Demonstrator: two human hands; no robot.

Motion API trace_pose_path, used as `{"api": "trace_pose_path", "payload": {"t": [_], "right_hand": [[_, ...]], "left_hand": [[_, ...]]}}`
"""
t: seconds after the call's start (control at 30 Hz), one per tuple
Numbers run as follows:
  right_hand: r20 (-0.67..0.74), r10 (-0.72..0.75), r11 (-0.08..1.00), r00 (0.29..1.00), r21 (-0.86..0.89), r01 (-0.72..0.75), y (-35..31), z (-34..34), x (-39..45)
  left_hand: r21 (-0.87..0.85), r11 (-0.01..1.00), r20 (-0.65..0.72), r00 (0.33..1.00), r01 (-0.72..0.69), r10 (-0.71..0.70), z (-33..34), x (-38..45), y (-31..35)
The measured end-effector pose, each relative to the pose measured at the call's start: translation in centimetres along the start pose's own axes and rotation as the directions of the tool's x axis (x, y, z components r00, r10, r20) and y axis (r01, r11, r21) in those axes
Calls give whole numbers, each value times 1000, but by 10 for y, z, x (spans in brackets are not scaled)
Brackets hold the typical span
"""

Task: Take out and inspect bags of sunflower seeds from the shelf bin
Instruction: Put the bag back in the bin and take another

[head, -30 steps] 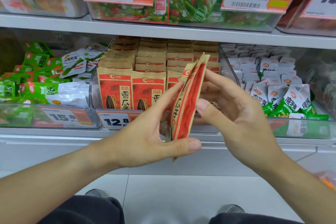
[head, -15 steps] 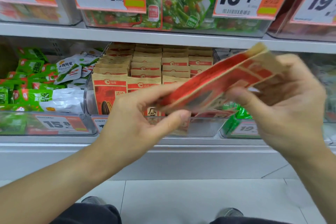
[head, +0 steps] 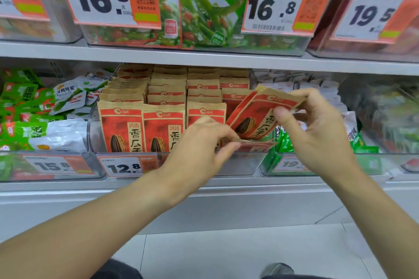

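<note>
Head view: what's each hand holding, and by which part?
Right hand pinches the tilted sunflower seed bags at their upper end. Left hand pinches their lower edge.

Open gap at bin's (head: 91, 133) right front; upper shelf (head: 204, 59) low overhead.

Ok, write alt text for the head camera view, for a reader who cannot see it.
Two bare hands hold tilted red-and-tan sunflower seed bags in front of a clear shelf bin packed with upright rows of the same bags; the left hand pinches their lower edge, the right hand grips the top. Price tags hang on the shelf above.
</note>
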State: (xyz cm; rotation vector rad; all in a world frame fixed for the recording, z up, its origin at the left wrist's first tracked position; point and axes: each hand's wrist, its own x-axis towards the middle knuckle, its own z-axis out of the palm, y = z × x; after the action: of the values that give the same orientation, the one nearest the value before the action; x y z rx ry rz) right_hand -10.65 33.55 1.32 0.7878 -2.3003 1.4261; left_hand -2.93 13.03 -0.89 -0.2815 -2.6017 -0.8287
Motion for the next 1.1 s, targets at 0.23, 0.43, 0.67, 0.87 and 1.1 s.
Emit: {"api": "trace_pose_path", "payload": {"t": [0.23, 0.43, 0.67, 0.87, 1.1], "right_hand": [[-128, -97, 994, 987, 31, 102, -6, -9, 2], [91, -8, 990, 996, -136, 21, 3, 3, 2], [41, 21, 986, 999, -165, -14, 4, 9, 6], [164, 170, 957, 972, -261, -123, 1, 2, 20], [174, 220, 970, 960, -144, -196, 4, 1, 30]], "left_hand": [[-69, 998, -138, 990, 14, -23, -2, 4, 1], [-63, 992, -100, 988, 113, -119, 1, 3, 3], [-114, 989, -141, 984, 97, -113, 3, 4, 2], [-69, 995, -69, 995, 72, -77, 9, 6, 2], [-26, 996, -71, 994, 87, -89, 7, 8, -1]]}}
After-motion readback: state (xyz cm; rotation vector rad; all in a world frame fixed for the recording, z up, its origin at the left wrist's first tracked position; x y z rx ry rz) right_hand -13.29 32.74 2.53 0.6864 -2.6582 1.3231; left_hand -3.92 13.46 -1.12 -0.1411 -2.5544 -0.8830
